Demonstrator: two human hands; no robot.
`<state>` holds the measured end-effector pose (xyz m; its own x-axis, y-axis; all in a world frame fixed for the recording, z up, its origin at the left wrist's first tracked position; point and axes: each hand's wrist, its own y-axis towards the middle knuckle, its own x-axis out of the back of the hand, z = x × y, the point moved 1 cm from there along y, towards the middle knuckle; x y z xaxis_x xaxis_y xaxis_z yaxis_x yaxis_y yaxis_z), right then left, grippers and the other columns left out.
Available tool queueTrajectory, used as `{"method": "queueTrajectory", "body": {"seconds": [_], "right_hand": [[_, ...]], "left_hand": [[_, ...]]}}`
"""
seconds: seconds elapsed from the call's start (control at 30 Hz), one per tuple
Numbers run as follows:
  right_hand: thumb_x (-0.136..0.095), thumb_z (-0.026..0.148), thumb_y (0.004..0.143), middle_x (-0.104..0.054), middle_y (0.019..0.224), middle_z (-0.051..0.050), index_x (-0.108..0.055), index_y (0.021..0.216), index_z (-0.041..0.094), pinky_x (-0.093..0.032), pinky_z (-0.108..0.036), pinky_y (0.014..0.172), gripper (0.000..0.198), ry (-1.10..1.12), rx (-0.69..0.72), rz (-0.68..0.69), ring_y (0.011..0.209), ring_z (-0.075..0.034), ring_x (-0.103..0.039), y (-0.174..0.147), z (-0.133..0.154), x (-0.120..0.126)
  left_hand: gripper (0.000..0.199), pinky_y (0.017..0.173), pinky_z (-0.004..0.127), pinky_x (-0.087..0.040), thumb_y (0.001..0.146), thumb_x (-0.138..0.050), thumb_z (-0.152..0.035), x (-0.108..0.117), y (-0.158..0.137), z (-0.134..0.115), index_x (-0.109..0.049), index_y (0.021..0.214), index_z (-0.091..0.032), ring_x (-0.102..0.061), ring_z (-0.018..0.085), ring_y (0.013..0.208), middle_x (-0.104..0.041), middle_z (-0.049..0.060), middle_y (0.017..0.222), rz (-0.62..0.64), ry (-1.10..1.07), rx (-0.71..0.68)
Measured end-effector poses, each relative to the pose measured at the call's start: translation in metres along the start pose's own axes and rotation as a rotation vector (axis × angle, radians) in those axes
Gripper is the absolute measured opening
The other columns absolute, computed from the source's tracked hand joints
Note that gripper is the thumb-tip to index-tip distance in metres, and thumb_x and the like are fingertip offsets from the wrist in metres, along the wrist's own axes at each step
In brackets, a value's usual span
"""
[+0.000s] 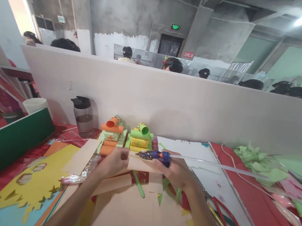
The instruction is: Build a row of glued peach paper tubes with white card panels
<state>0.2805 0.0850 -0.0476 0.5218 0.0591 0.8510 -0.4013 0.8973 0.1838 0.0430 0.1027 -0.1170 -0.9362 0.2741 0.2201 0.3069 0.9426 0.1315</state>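
The left hand (115, 160) has its fingertips pinched together on the left end of a peach strip (142, 165), while the fingers of the right hand (180, 173) are wrapped around a dark blue glue gun (153, 155), its nozzle pointing left over the strip; whether they touch, I cannot tell. A long clear glue stick (214, 164) juts from the gun's back toward the bench's right side. Just below the hands, a green paper roll (139, 184) lies on peach sheets (132, 222), which spread flat between the forearms toward the bench's near edge. Right of the right forearm, scissors (225, 220) lie beside a flat white sheet (209, 177). Beyond the hands, an orange-topped paper model (110, 137) and a green-topped one (140, 138) stand before the white partition (171, 97) along the far edge. Toward the far left corner stand a see-through bottle (83, 117), dark-lidded and darker inside low down, and a white cup (35, 105), contents hidden, behind a green panel (2, 153) walling the left side.
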Motion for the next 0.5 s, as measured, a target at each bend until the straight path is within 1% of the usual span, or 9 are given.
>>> {"method": "queueTrajectory", "body": {"seconds": [0.1,0.23,0.37,0.5], "right_hand": [[-0.047,0.051,0.092,-0.071,0.087,-0.003,-0.068,0.083,0.021,-0.045,-0.028,0.073,0.038,0.020,0.021,0.014,0.082,-0.021,-0.063,0.0009,0.0042,0.0007],[-0.044,0.051,0.093,-0.070,0.087,-0.003,-0.067,0.082,0.022,-0.045,-0.028,0.074,0.039,0.012,0.049,0.041,0.084,-0.022,-0.063,0.0017,0.0072,0.0014],[-0.044,0.054,0.093,-0.070,0.084,-0.002,-0.069,0.087,0.023,-0.044,-0.028,0.072,0.040,-0.011,0.020,0.040,0.083,-0.022,-0.064,0.0013,0.0090,0.0009],[-0.045,0.053,0.093,-0.071,0.090,-0.002,-0.072,0.091,0.025,-0.044,-0.027,0.072,0.039,-0.002,0.022,0.006,0.084,-0.021,-0.064,0.0002,0.0041,0.0013]], "left_hand": [[0.005,0.067,0.027,-0.049,0.069,-0.063,-0.018,-0.0016,-0.0002,0.0000,-0.066,0.070,-0.014,-0.062,0.018,0.069,-0.069,0.003,0.071,-0.010,0.017,0.005],[0.004,0.066,0.026,-0.048,0.069,-0.062,-0.017,-0.0030,0.0007,0.0025,-0.064,0.068,-0.014,-0.061,0.017,0.067,-0.067,0.003,0.069,0.009,0.005,-0.012],[0.002,0.065,0.026,-0.047,0.069,-0.061,-0.016,-0.0034,0.0012,0.0030,-0.062,0.068,-0.014,-0.060,0.016,0.066,-0.066,0.002,0.069,0.016,-0.004,-0.019],[0.002,0.065,0.026,-0.048,0.068,-0.063,-0.016,-0.0012,0.0009,0.0018,-0.063,0.067,-0.015,-0.061,0.018,0.069,-0.067,0.002,0.068,-0.012,0.007,-0.001]]}}
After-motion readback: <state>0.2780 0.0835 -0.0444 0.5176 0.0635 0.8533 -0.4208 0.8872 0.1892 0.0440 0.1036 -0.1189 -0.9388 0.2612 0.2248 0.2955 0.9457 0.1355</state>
